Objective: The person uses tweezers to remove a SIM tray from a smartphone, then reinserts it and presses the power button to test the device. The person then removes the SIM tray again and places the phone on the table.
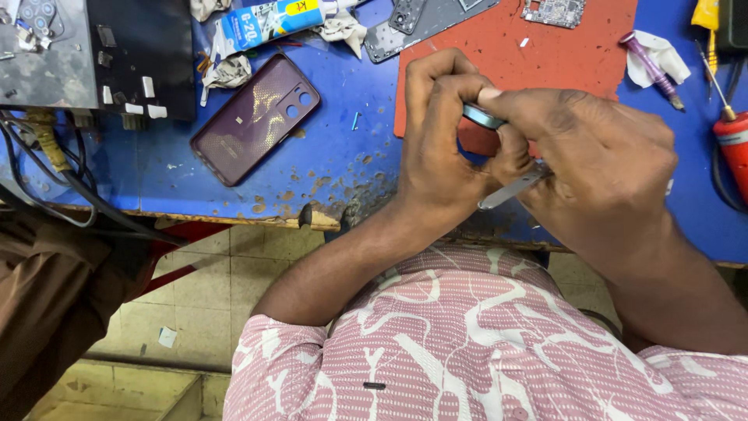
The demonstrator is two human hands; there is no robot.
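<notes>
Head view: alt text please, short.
Two bare hands, left hand and right hand, hold a small metal-edged part and a thin metal tool over a blue workbench. A maroon phone back cover lies to the left.

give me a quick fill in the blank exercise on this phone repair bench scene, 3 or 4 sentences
1. The purple phone back cover lies on the ____ table top.
2. Both hands, left hand and right hand, meet over the ____ mat.
3. The right hand holds a thin ____ tool against the small device.
4. The glue tube lies to the ____ of the mat.

Missing words: blue; red; metal; left
</notes>
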